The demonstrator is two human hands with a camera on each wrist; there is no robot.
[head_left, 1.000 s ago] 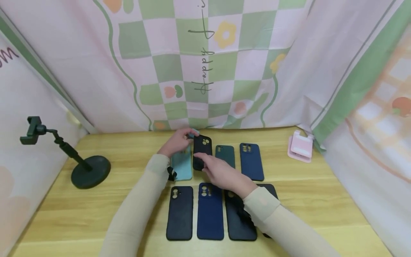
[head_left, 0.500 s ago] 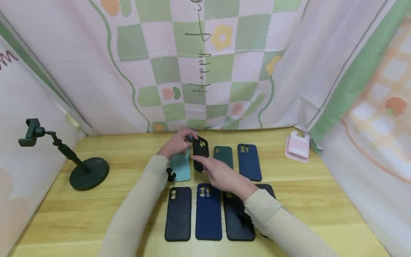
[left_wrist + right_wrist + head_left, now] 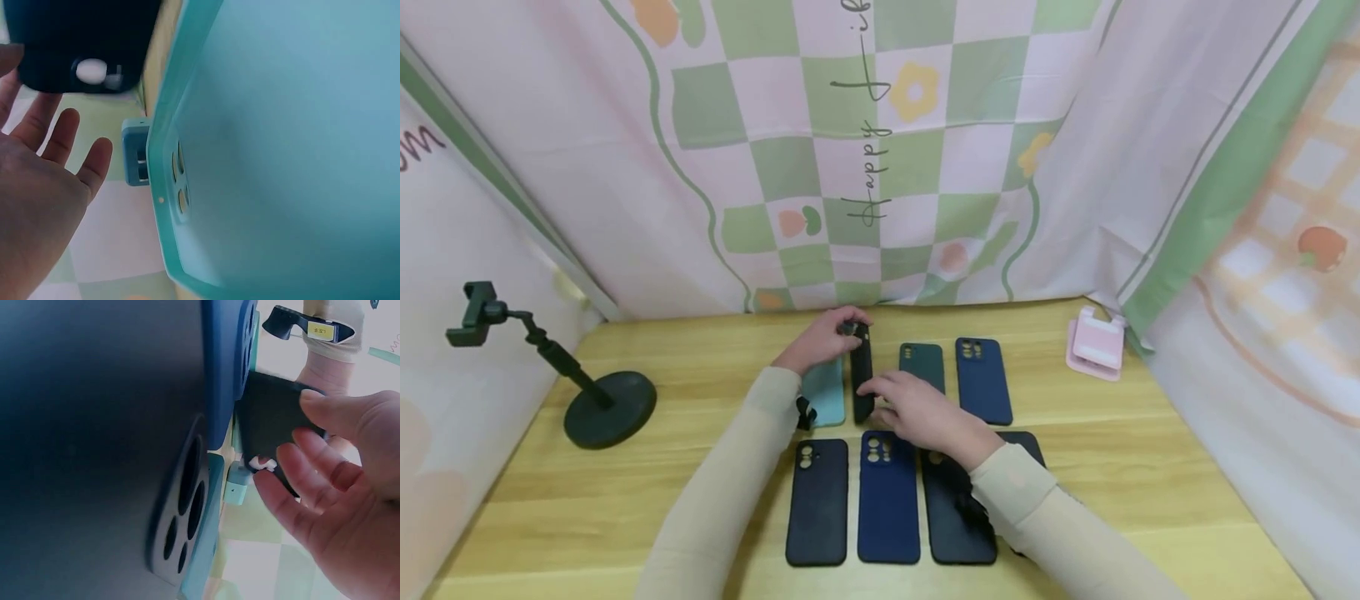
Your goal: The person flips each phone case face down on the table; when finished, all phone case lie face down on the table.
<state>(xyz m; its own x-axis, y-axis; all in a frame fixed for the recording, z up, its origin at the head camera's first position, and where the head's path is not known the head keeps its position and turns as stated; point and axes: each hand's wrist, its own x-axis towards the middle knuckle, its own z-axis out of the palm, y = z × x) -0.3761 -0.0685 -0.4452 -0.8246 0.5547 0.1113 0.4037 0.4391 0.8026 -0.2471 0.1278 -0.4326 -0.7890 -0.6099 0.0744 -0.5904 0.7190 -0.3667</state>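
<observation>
Both my hands hold a black phone case [image 3: 862, 367], turned up on its long edge over the back row of cases. My left hand [image 3: 823, 340] grips its far end, and its thumb lies at the case in the left wrist view. Near the lower end, my right hand [image 3: 917, 408] holds the case; in the right wrist view thumb and fingers are on the case [image 3: 272, 419] by its edge. Beneath my left hand lies a light blue phone case [image 3: 827, 392], seen large in the left wrist view. A dark green phone case [image 3: 922, 362] lies right of the held one.
A navy case [image 3: 983, 379] ends the back row. In front lie a dark case [image 3: 817, 500], a blue case [image 3: 889, 500] and dark cases partly under my right arm. A phone stand [image 3: 610, 408] is left, a pink holder [image 3: 1097, 343] right, a small light blue block [image 3: 135, 153] behind.
The black case has turned from showing its back to standing nearly edge-on, and its lower end has come nearer. My right fingers have moved slightly down along it.
</observation>
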